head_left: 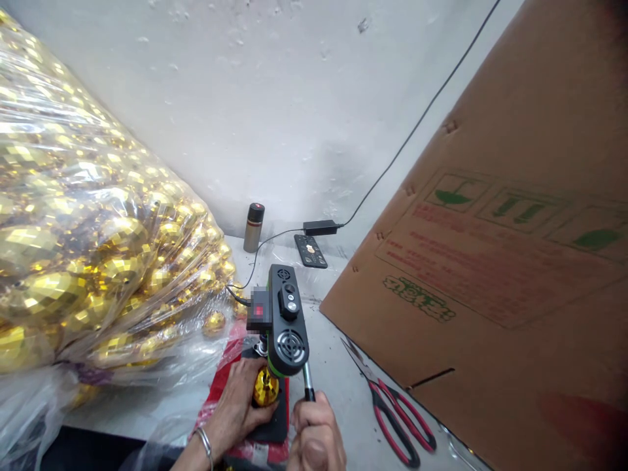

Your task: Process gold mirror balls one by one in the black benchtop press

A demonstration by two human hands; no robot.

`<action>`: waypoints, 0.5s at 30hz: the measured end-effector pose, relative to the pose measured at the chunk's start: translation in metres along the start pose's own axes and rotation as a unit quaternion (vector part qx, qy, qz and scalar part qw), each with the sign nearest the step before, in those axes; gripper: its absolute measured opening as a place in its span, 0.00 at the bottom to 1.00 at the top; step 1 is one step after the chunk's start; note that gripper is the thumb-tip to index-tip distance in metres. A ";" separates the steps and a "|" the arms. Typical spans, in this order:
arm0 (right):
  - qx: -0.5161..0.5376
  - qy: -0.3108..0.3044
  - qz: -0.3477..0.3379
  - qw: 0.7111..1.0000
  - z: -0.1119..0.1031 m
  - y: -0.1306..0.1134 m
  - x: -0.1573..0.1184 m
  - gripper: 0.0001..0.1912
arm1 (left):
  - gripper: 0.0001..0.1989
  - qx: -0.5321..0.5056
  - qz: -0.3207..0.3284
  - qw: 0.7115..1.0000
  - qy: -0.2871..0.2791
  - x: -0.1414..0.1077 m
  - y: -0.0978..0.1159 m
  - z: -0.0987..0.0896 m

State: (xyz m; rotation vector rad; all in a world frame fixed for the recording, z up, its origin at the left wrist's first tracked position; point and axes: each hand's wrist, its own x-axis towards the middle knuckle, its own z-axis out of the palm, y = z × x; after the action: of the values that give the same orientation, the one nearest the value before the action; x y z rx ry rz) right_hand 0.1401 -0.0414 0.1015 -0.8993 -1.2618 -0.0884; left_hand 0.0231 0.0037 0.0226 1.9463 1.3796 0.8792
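A small black bench drill press (pixel 289 320) stands in front of me on a dark base plate (pixel 275 428). My left hand (pixel 240 399), with a metal bangle at the wrist, wraps its fingers and thumb round a shiny gold faceted ball (pixel 266 387) on that base, below the machine's head. My right hand (pixel 318 432) is closed on the black grip of the feed lever (pixel 308 378) at the machine's right side. The machine's head hides the spot where the tool would meet the ball.
A clear plastic bag of gold faceted balls (pixel 122 242) fills the left. Red-handled scissors (pixel 392 412) lie at the right beside a large cardboard box (pixel 490 261). Behind stand a bottle (pixel 253 229), a phone (pixel 311 251) and a power adapter (pixel 320 227) with its cable.
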 end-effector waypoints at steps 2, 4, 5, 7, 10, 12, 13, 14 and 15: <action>-0.001 0.033 -0.024 0.999 0.006 0.001 0.002 0.22 | 0.18 -0.001 0.004 1.000 0.006 0.000 0.000 0.000; 0.004 0.054 -0.040 0.998 0.012 0.003 0.005 0.23 | 0.18 -0.001 0.007 1.000 0.010 0.000 0.000 0.000; 0.008 0.057 -0.043 0.997 0.014 0.004 0.005 0.23 | 0.18 -0.001 0.007 1.000 0.012 0.000 0.000 0.000; 0.013 0.069 -0.056 0.996 0.017 0.007 0.005 0.24 | 0.18 -0.002 0.006 1.000 0.011 0.000 0.000 -0.001; 0.013 0.072 -0.048 0.996 0.016 0.010 0.000 0.24 | 0.18 -0.008 0.007 1.000 0.009 0.001 0.002 -0.002; 0.016 0.074 -0.040 0.996 0.015 0.012 -0.004 0.24 | 0.18 -0.011 0.008 1.000 0.008 0.002 0.003 -0.002; 0.018 0.077 -0.036 0.996 0.015 0.013 -0.006 0.23 | 0.18 -0.011 0.008 1.000 0.007 0.002 0.003 -0.002; 0.020 0.078 -0.033 0.996 0.016 0.013 -0.007 0.23 | 0.18 -0.010 0.007 1.000 0.004 0.002 0.003 -0.002; 0.023 0.082 -0.031 0.996 0.016 0.014 -0.009 0.23 | 0.19 -0.010 0.005 1.000 0.001 0.003 0.003 -0.001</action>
State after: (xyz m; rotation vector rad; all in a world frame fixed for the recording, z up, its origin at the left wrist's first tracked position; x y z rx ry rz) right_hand 0.1314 -0.0256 0.0870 -0.7971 -1.1354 -0.1791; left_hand 0.0243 0.0056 0.0259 1.9397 1.3593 0.8966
